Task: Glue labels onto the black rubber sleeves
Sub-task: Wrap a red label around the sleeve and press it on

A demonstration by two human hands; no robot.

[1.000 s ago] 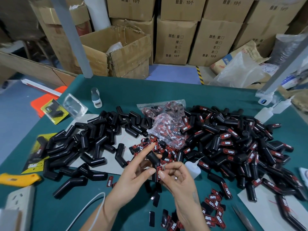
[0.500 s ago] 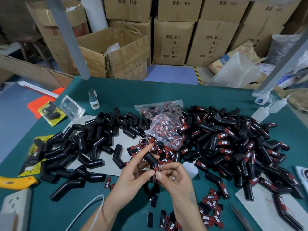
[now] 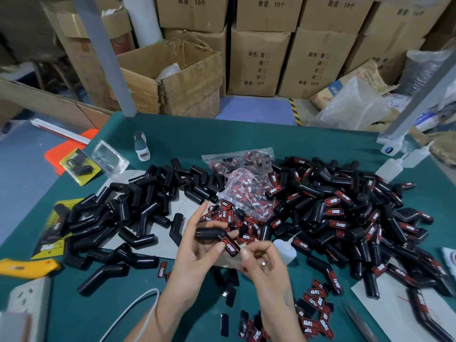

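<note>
Left hand (image 3: 197, 248) holds 1 bent black rubber sleeve (image 3: 217, 236) above the near-middle of the green-covered worktop (image 3: 246, 134), fingers curled round the elbow, thumb on the lower leg. A red-and-black "TAPER" label (image 3: 230, 248) already sits on that lower leg, face up. Probably held this way so the label leg sticks out toward the other hand.

Right hand (image 3: 261, 260) is just beside the labelled end, fingers curled, fingertips (image 3: 244, 253) at the label edge. Can't tell if it touches or pinches the label or only hovers. My read: seating or checking the label, so this piece is near done.

Layout follows the workflow:
- Bare black sleeves pile (image 3: 128, 213) on the left half, partly on a grey paper sheet (image 3: 138, 248).
- Labelled sleeves pile (image 3: 345, 213) on the right half, much bigger, so the batch looks well past halfway.
- Clear plastic bag of labels (image 3: 246, 191) between the 2 piles, loose labels (image 3: 313, 299) spilled toward the near edge, within reach.
- White squeeze glue bottle (image 3: 283, 250) lies just right of the hands, nozzle toward the far right.

Yellow tool (image 3: 27, 266) and white power strip (image 3: 27, 299) at the near-left corner, not in use.

Risk: fresh glue, label could slide if squeezed off-centre.
</note>
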